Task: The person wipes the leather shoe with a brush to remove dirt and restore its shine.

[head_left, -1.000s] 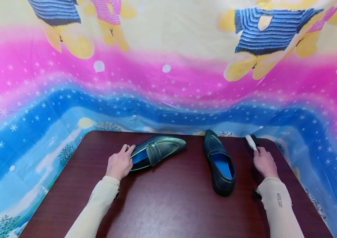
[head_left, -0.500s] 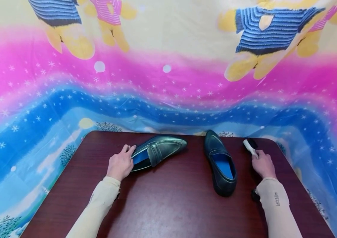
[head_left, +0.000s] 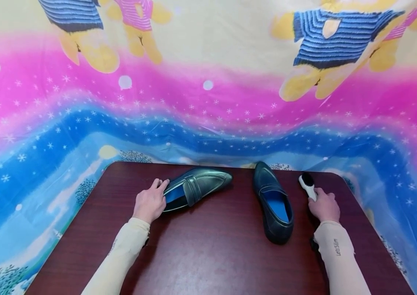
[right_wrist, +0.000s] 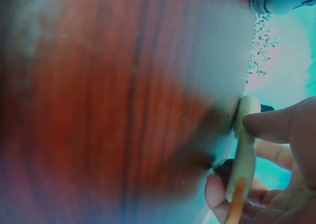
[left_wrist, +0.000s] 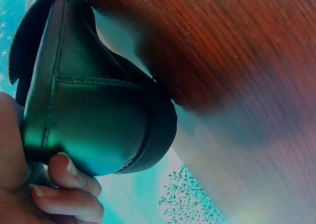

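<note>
A black loafer with a blue insole lies at the table's back, left of centre, toe pointing right. My left hand grips its heel end, and in the left wrist view fingers curl at the back rim of the loafer. My right hand holds a brush by its white handle, black bristles facing upward in the head view. Thumb and fingers close around the brush handle in the right wrist view. Between the hands stands the other loafer, apart from both, toe toward the back.
The dark red-brown table has rounded back corners. Behind it and along its sides hangs a printed cloth in pink, blue and cream, close to the table's back edge.
My right hand has shifted slightly left and turned the brush, so its bristles now show facing up. The left hand keeps its grip, and both loafers stay where they were.
</note>
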Available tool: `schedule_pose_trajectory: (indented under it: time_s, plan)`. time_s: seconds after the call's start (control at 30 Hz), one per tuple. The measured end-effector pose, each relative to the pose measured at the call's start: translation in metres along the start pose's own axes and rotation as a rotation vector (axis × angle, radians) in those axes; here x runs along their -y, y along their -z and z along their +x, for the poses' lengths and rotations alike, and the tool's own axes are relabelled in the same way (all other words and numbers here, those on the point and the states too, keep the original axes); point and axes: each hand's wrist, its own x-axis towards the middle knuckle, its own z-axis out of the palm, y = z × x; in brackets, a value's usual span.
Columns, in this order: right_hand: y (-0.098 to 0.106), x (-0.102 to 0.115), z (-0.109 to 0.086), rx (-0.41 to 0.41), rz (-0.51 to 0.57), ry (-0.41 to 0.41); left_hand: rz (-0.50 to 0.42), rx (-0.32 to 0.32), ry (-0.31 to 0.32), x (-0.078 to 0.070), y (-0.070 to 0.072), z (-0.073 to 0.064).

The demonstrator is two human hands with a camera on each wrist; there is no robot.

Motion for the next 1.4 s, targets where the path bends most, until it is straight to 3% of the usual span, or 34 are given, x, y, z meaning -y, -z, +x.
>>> schedule_pose_trajectory:
  time_s: [0.4, 0.6, 0.83, 0.97, 1.07, 1.2, 1.3, 1.4]
  plan:
    - [0.001, 0.002, -0.003, -0.007, -0.035, -0.024, 0.000, 0.000, -0.007, -0.001, 0.001, -0.001]
    - [0.002, 0.005, -0.010, -0.076, -0.020, 0.000, -0.003, -0.019, -0.023, -0.001, -0.002, -0.002]
    - [0.017, 0.049, -0.026, -0.255, 0.062, 0.079, -0.001, -0.084, -0.019, -0.010, 0.001, -0.006]
    - [0.032, 0.090, -0.041, -0.346, 0.118, 0.218, -0.028, -0.108, -0.014, -0.026, 0.006, -0.007]
    - [0.039, 0.124, -0.054, -0.356, 0.145, 0.372, -0.083, -0.065, -0.002, -0.039, 0.010, -0.006]
    - [0.030, 0.174, -0.075, -0.283, 0.116, 0.580, -0.172, 0.073, 0.041, -0.049, 0.016, -0.001]
    - [0.005, 0.209, -0.091, -0.152, 0.091, 0.719, -0.228, 0.191, 0.072, -0.051, 0.022, 0.004]
    - [-0.028, 0.233, -0.099, 0.036, 0.097, 0.814, -0.286, 0.309, 0.099, -0.052, 0.025, 0.009]
